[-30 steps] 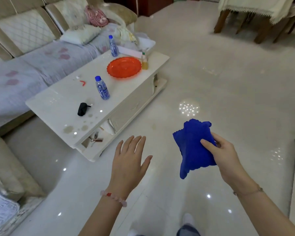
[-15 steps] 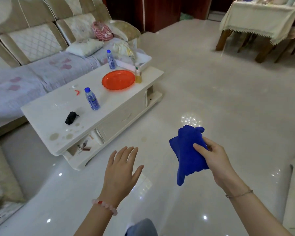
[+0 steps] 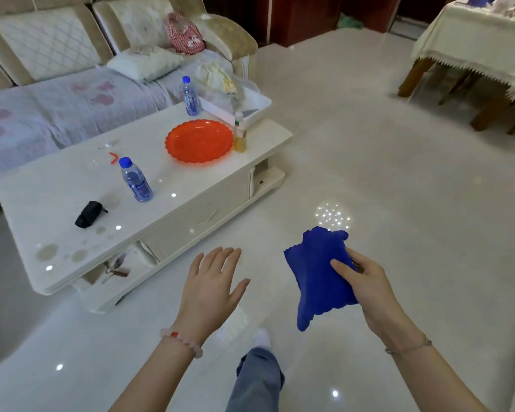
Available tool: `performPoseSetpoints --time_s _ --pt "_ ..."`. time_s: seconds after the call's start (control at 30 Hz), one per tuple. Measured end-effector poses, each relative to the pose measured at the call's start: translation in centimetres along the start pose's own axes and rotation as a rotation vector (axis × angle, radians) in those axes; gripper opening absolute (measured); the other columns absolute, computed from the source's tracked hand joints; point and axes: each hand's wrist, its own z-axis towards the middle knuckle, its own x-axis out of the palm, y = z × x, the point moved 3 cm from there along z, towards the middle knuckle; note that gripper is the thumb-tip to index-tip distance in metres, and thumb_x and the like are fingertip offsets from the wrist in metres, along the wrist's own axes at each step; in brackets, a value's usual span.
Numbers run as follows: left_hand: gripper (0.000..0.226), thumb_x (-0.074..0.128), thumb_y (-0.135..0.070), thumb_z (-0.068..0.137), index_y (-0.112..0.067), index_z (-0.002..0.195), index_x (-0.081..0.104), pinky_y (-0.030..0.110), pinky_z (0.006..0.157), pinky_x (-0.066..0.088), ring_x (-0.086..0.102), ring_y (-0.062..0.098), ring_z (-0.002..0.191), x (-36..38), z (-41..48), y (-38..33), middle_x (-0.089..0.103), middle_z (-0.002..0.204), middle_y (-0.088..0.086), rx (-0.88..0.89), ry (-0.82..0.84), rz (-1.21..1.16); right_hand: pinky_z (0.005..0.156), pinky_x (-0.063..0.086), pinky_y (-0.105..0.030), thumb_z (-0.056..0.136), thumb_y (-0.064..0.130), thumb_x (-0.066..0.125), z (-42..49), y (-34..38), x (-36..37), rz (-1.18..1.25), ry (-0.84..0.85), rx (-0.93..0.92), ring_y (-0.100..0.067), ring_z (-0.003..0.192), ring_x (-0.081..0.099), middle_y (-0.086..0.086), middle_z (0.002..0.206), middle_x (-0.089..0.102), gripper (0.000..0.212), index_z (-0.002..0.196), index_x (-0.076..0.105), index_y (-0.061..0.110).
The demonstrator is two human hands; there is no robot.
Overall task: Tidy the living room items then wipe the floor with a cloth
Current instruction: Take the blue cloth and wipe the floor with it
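Observation:
My right hand (image 3: 366,288) grips a crumpled blue cloth (image 3: 315,272) in the air above the glossy white floor (image 3: 399,188). My left hand (image 3: 211,285) hovers flat with fingers spread, holding nothing, near the front corner of the white coffee table (image 3: 57,203). On the table stand an orange plate (image 3: 199,141), a water bottle (image 3: 136,179), a second water bottle (image 3: 190,96), a small bottle of yellow liquid (image 3: 240,133), a black pouch (image 3: 88,214) and a small red piece (image 3: 113,158).
A sofa (image 3: 72,93) with cushions and a red checked bag (image 3: 183,34) runs behind the table. A white tray with bags (image 3: 238,96) sits at the table's far end. A cloth-covered dining table (image 3: 482,52) stands far right. My leg (image 3: 257,379) steps forward below.
The view has tilted up and come closer to the coffee table. Both hands keep their pose, the right still holding the cloth. My leg has swung forward into view.

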Motion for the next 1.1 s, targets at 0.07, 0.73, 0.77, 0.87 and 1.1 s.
performPoseSetpoints --time_s 0.07,0.73,0.77,0.87,1.1 --pt "0.055 0.037 -0.049 0.085 -0.012 0.119 0.060 0.048 0.092 0.048 0.061 0.026 0.107 0.9 3.8 0.1 0.065 0.114 0.004 -0.007 0.009 -0.006 0.066 0.057 -0.026 0.090 0.011 0.058 3.7 0.9 0.2 -0.019 0.017 0.017 -0.019 0.091 0.066 0.000 0.104 0.069 0.026 0.114 0.062 0.019" --pt "0.054 0.048 -0.046 0.083 -0.011 0.123 0.058 0.046 0.089 0.049 0.062 0.027 0.104 13.2 12.8 1.5 0.063 0.118 0.007 -0.463 0.079 -0.034 0.079 0.056 -0.031 0.092 0.009 0.055 27.9 -1.1 3.8 -0.235 0.448 0.130 -0.017 0.095 0.065 0.002 0.107 0.068 0.032 0.120 0.060 0.022" --pt "0.054 0.044 -0.047 0.084 -0.011 0.122 0.058 0.045 0.089 0.049 0.062 0.027 0.104 14.4 12.8 1.6 0.063 0.118 0.007 -0.491 0.089 -0.038 0.079 0.055 -0.031 0.092 0.009 0.054 28.9 -2.1 4.3 -0.261 0.477 0.126 -0.016 0.094 0.065 0.003 0.105 0.068 0.032 0.119 0.060 0.023" --pt "0.057 0.038 -0.047 0.084 -0.010 0.122 0.058 0.044 0.088 0.050 0.063 0.026 0.103 18.6 13.1 2.4 0.064 0.116 0.007 -0.568 0.116 -0.077 0.080 0.055 -0.034 0.092 0.009 0.053 31.9 -5.6 5.8 -0.364 0.552 0.133 -0.018 0.093 0.065 0.003 0.102 0.068 0.030 0.119 0.060 0.022" --pt "0.053 0.040 -0.046 0.082 -0.013 0.120 0.058 0.039 0.086 0.050 0.064 0.022 0.100 36.2 15.1 7.7 0.065 0.114 0.003 -0.626 0.152 -0.147 0.079 0.054 -0.031 0.092 0.007 0.053 41.5 -19.6 11.3 -0.434 0.610 0.159 -0.015 0.087 0.065 0.003 0.093 0.070 0.032 0.096 0.063 0.036"
